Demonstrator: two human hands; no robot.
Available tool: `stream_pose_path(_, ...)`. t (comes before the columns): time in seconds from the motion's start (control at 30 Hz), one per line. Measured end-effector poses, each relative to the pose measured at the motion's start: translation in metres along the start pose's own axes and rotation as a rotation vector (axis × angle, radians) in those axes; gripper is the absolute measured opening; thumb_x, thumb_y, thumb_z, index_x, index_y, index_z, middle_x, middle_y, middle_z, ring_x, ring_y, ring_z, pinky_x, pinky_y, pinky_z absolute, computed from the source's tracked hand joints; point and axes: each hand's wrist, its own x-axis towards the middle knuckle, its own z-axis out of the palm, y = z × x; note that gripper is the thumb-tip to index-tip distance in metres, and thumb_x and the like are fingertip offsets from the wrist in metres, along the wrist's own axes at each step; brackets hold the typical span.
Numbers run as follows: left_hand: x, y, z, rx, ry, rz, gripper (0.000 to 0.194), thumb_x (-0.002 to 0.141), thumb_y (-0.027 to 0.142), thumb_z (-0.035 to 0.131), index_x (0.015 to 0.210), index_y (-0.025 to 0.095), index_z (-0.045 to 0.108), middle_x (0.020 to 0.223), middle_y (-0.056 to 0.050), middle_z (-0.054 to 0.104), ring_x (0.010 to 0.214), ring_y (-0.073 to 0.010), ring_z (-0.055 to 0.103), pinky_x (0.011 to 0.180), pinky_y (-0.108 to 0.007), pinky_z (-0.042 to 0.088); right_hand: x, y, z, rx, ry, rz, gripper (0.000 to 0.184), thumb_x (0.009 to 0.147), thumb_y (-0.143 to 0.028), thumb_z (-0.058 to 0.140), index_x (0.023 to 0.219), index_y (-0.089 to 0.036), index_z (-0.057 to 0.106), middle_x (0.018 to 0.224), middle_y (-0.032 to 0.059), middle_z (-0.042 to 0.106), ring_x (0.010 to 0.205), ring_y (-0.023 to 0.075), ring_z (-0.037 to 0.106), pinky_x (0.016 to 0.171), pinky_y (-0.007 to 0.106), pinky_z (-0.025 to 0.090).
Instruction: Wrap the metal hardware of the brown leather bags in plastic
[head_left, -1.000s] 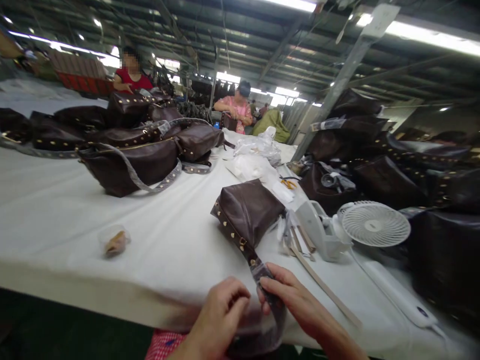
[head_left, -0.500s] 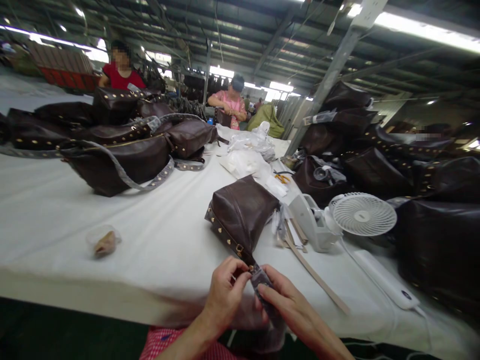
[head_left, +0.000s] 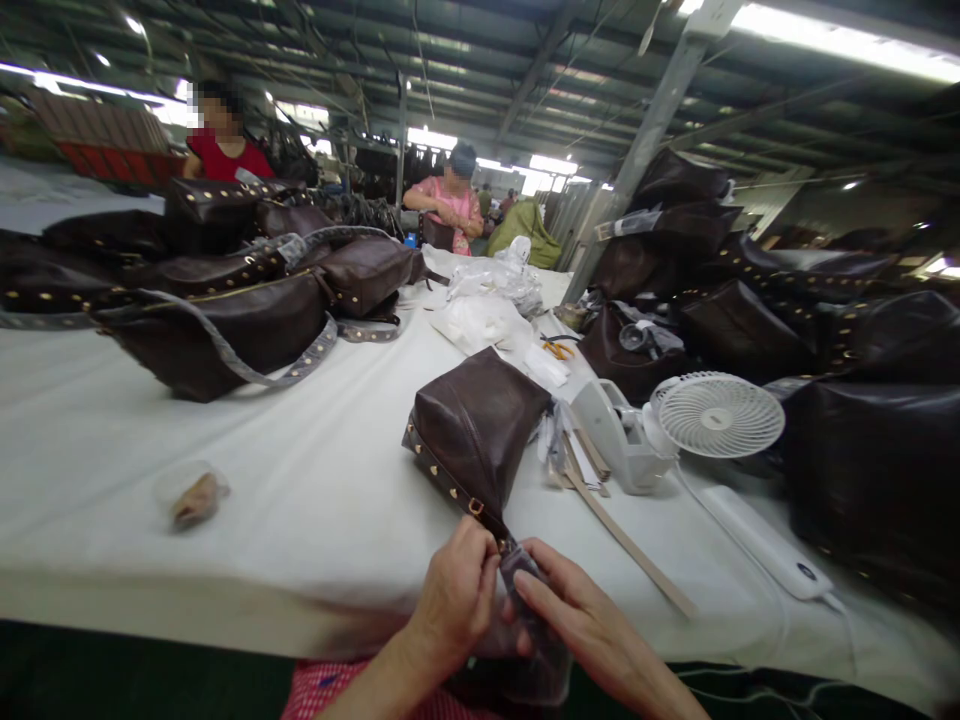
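A dark brown leather bag [head_left: 480, 420] with gold studs along its edge lies on the table in front of me. From its near corner a strap [head_left: 534, 610] wrapped in clear plastic hangs over the table edge. My right hand [head_left: 577, 610] is closed around this strap, thumb on top. Beside it my left hand [head_left: 459, 580] pinches at the point where strap and bag meet, near a small gold fitting [head_left: 504, 546]. Its fingertips hide what exactly they grip. A gold ring [head_left: 475, 507] shows on the studded edge just above.
More brown bags [head_left: 240, 325] lie on the left, others [head_left: 750, 320] are piled right. A white fan [head_left: 716, 415], power strip [head_left: 765, 540], tan strips [head_left: 630, 545], orange-handled scissors [head_left: 556, 348] and plastic wrap [head_left: 495, 285] lie around. Two people [head_left: 450, 205] work beyond the table.
My left hand's fingers have closed more tightly and turned over at the strap joint. My right hand keeps its hold on the strap. The whole view has shifted slightly.
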Motion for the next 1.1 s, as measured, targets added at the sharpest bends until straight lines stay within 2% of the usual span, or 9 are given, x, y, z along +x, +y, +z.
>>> stream_pose_path(0.27,-0.002,-0.001,0.008,0.155,0.083,0.094,0.016,0.088,0.009,0.036,0.087,0.021,0.047,0.089,-0.006,0.055,0.076,-0.0170,0.057,0.067,-0.028,0.050,0.013,-0.001,0.003,-0.317,0.315,-0.151,0.027,0.090,-0.045,0.047,0.093,-0.020,0.054,0.076,0.0003,0.061,0.063,0.0139,0.059,0.059,0.025,0.046)
stream_pose_path(0.37,-0.002,-0.003,0.007,0.144,0.093,0.132,0.017,0.087,0.008,0.036,0.091,0.020,0.048,0.094,-0.008,0.057,0.080,-0.0175,0.059,0.070,-0.029,0.052,0.014,-0.001,0.009,-0.325,0.289,-0.166,0.021,0.087,-0.038,0.053,0.097,-0.020,0.053,0.075,-0.0003,0.062,0.063,0.0147,0.061,0.059,0.025,0.047)
stream_pose_path(0.47,-0.003,-0.006,0.006,0.125,0.089,0.171,0.014,0.088,0.011,0.036,0.087,0.020,0.047,0.084,-0.006,0.057,0.073,-0.0173,0.058,0.064,-0.027,0.053,0.011,0.005,0.013,-0.227,0.234,-0.134,0.024,0.087,-0.034,0.052,0.107,-0.020,0.051,0.072,-0.0013,0.063,0.061,0.0153,0.062,0.059,0.025,0.049)
stream_pose_path(0.6,0.001,-0.004,0.001,0.206,0.134,0.234,0.018,0.092,0.012,0.033,0.088,0.020,0.048,0.083,-0.006,0.059,0.071,-0.0162,0.059,0.062,-0.025,0.053,0.004,0.018,0.011,-0.207,0.295,-0.174,0.040,0.087,-0.037,0.054,0.122,-0.020,0.047,0.087,0.0028,0.067,0.086,0.0188,0.065,0.074,0.027,0.051)
stream_pose_path(0.77,0.008,-0.002,0.005,0.262,0.149,0.264,0.021,0.094,0.012,0.032,0.086,0.019,0.049,0.080,-0.006,0.060,0.070,-0.0156,0.060,0.061,-0.024,0.052,0.001,0.024,0.008,-0.057,0.147,-0.059,0.041,0.088,-0.051,0.052,0.116,-0.021,0.048,0.072,-0.0035,0.061,0.049,0.0109,0.057,0.050,0.022,0.047)
stream_pose_path(0.87,0.010,0.000,0.007,0.257,0.114,0.308,0.026,0.096,0.015,0.030,0.082,0.019,0.051,0.075,-0.005,0.060,0.064,-0.0153,0.058,0.058,-0.024,0.050,0.004,0.020,0.004,-0.002,0.099,-0.020,0.044,0.087,-0.062,0.046,0.086,-0.019,0.051,0.064,-0.0040,0.056,0.040,0.0083,0.053,0.039,0.018,0.040)
stream_pose_path(0.93,0.015,0.003,-0.002,0.323,0.085,0.397,0.026,0.096,0.017,0.033,0.085,0.017,0.055,0.079,-0.007,0.063,0.070,-0.0169,0.059,0.064,-0.027,0.051,0.005,0.013,-0.004,-0.043,0.107,-0.014,0.046,0.087,-0.064,0.044,0.078,-0.018,0.049,0.062,-0.0031,0.057,0.036,0.0066,0.049,0.035,0.016,0.034)
stream_pose_path(1.0,0.030,0.008,-0.021,0.454,0.014,0.514,0.021,0.095,0.019,0.040,0.102,0.015,0.060,0.098,-0.010,0.068,0.093,-0.0217,0.061,0.084,-0.036,0.049,0.003,0.003,-0.017,-0.094,0.078,-0.003,0.043,0.088,-0.059,0.045,0.077,-0.018,0.048,0.063,-0.0022,0.060,0.034,0.0054,0.047,0.032,0.015,0.031)
stream_pose_path(1.1,0.071,0.015,-0.054,0.626,-0.279,0.703,0.047,0.091,0.032,0.055,0.136,0.021,0.045,0.135,-0.007,0.057,0.133,-0.0283,0.039,0.112,-0.050,0.024,-0.004,-0.015,-0.043,-0.147,-0.027,0.029,0.034,0.089,-0.050,0.047,0.077,-0.018,0.049,0.066,-0.0017,0.063,0.035,0.0052,0.049,0.033,0.014,0.033)
